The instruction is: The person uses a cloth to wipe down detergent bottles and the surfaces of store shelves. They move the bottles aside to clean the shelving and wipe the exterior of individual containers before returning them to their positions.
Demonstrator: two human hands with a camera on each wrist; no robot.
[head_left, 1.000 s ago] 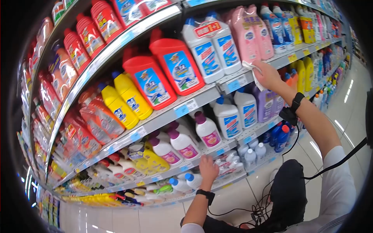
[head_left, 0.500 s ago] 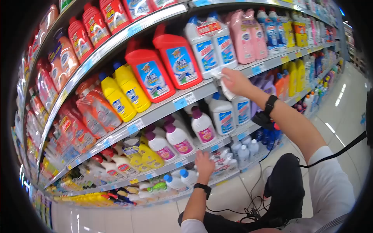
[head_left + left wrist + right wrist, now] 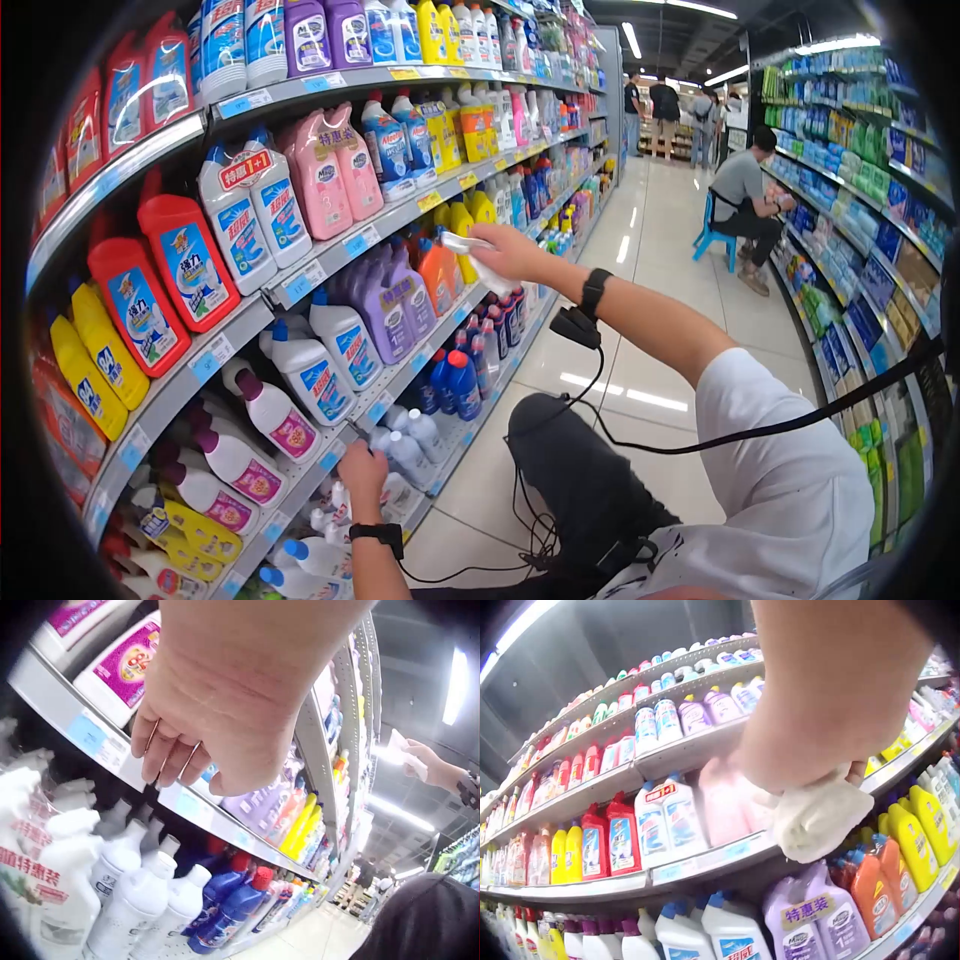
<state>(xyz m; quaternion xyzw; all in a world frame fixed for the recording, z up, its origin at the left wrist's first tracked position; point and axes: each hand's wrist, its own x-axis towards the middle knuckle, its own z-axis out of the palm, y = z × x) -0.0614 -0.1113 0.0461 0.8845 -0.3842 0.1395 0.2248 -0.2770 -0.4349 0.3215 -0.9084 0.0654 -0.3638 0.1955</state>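
My right hand (image 3: 510, 255) grips a folded white cloth (image 3: 821, 817), held out in front of the shelves. In the head view the cloth overlaps the orange bottles (image 3: 437, 272) and a yellow bottle. My left hand (image 3: 363, 470) is lower, at the front edge of a lower shelf, its fingers loosely bent and holding nothing. In the left wrist view these fingers overlap the price strip (image 3: 105, 746). White bottles with purple caps (image 3: 275, 410) stand to the left of this hand, and plain white bottles (image 3: 139, 889) stand on the shelf below it.
Pink bottles (image 3: 330, 175), red jugs (image 3: 190, 260) and purple bottles (image 3: 390, 305) line the shelves. A tiled aisle (image 3: 660, 260) runs ahead, with a seated person (image 3: 745, 195) on a blue stool (image 3: 712, 240). Cables (image 3: 535, 520) hang by my knee.
The head view has turned right, bringing the aisle into sight. My right hand has moved right along the shelves with the cloth, from the white jugs to the orange bottles. My left hand stays by the lower shelf edge.
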